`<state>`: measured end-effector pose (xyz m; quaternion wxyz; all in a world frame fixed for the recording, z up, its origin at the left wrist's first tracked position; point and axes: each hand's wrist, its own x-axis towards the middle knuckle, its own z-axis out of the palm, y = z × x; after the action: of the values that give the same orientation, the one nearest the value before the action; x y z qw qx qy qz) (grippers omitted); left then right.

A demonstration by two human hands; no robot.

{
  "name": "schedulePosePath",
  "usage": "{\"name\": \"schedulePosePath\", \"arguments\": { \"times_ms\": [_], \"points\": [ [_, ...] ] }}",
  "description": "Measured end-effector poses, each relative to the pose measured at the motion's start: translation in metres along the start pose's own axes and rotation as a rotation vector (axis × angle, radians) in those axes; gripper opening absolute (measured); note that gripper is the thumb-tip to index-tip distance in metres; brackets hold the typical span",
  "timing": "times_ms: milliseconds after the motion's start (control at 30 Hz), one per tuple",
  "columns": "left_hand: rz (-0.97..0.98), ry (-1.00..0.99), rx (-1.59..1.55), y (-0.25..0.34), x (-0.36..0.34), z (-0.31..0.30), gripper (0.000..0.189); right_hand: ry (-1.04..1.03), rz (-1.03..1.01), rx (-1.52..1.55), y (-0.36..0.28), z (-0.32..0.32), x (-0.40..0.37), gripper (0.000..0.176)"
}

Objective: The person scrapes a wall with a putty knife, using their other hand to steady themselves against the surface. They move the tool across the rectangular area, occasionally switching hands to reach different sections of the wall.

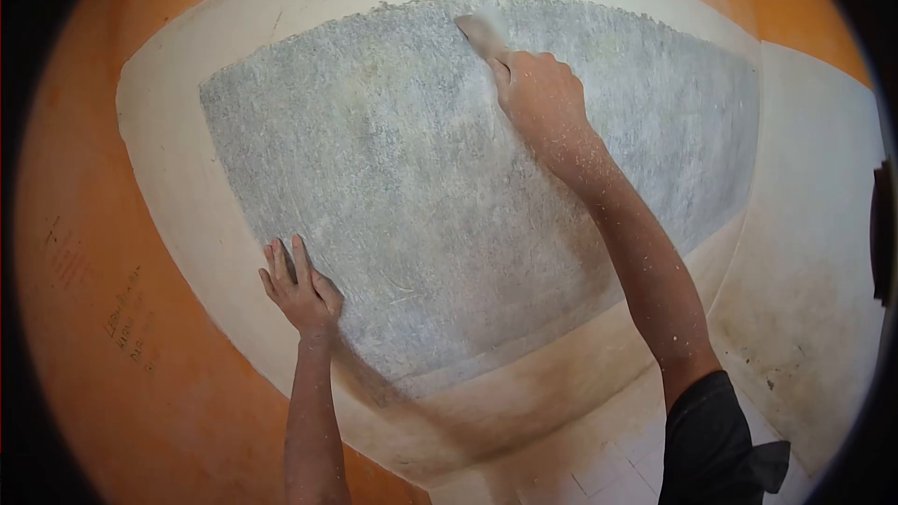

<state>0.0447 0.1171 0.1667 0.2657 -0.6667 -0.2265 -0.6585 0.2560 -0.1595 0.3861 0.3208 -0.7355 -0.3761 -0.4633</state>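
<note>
Scraper (480,36) is gripped in the raised right hand (544,98), left hand (304,295) spread lower.

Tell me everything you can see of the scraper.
The scraper shows a flat, brownish-grey blade, perhaps metal, widening toward its far edge. It slants up and left over the grey patch, just below the patch's ragged top border. The right hand's grip hides its other end; whether the blade touches the patch is unclear.

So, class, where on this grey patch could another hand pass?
Free: the grey patch between the left hand and right hand, and its part between the right forearm and the pale wall. Crowded: its top, around the scraper, and its left edge, under the left hand.
</note>
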Motion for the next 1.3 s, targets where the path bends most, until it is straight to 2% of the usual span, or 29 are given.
{"name": "schedulePosePath", "arguments": {
  "times_ms": [67,233,300,333,433,533,600,733,800,833,900,1033,1100,1233,1300],
  "points": [
    [0.018,0.003,0.012,0.000,0.001,0.000,0.054,0.023,-0.007,0.004,-0.003,0.000,0.019,0.036],
    [0.000,0.001,-0.010,0.000,0.002,0.000,0.055,-0.017,0.008,0.035,-0.016,-0.006,0.006,0.031],
    [0.003,0.002,-0.007,-0.001,0.002,-0.001,0.055,0.116,-0.009,-0.077,-0.011,0.013,0.010,0.032],
    [0.008,0.004,-0.004,0.000,0.002,-0.001,0.055,0.119,-0.019,-0.075,-0.013,0.012,0.017,0.032],
    [0.000,-0.003,-0.005,0.002,0.002,-0.001,0.056,0.112,-0.006,-0.038,-0.026,0.010,0.018,0.031],
    [0.002,-0.001,0.007,0.002,0.003,-0.002,0.056,0.103,-0.083,0.027,-0.047,0.011,0.013,0.031],
    [0.006,-0.001,0.009,0.002,0.001,-0.002,0.057,0.037,-0.014,-0.011,-0.053,0.014,0.019,0.029],
    [0.012,-0.005,0.008,0.002,0.003,-0.002,0.057,-0.015,-0.035,0.017,-0.059,0.010,0.012,0.025],
    [0.003,-0.003,0.013,0.003,0.003,-0.002,0.057,0.152,-0.075,-0.053,-0.062,0.013,0.004,0.022],
    [0.004,-0.008,0.018,0.004,0.003,-0.002,0.057,0.154,-0.081,-0.050,-0.067,0.008,0.009,0.022],
    [-0.002,-0.014,0.023,0.004,0.005,-0.002,0.057,0.018,-0.038,0.065,-0.079,-0.002,0.018,0.024],
    [0.008,-0.007,0.036,0.003,0.002,-0.001,0.057,0.042,-0.048,0.081,-0.091,0.006,0.006,0.027],
    [0.003,-0.004,0.037,0.003,0.003,0.000,0.057,0.080,-0.027,-0.032,-0.095,0.013,0.006,0.028],
    [0.006,-0.003,0.027,0.002,0.001,0.000,0.056,-0.041,-0.031,-0.051,-0.097,0.009,0.008,0.029],
    [0.002,-0.006,0.024,0.003,0.001,-0.001,0.056,0.111,-0.030,-0.028,-0.101,0.012,0.007,0.031]
  ]
}}
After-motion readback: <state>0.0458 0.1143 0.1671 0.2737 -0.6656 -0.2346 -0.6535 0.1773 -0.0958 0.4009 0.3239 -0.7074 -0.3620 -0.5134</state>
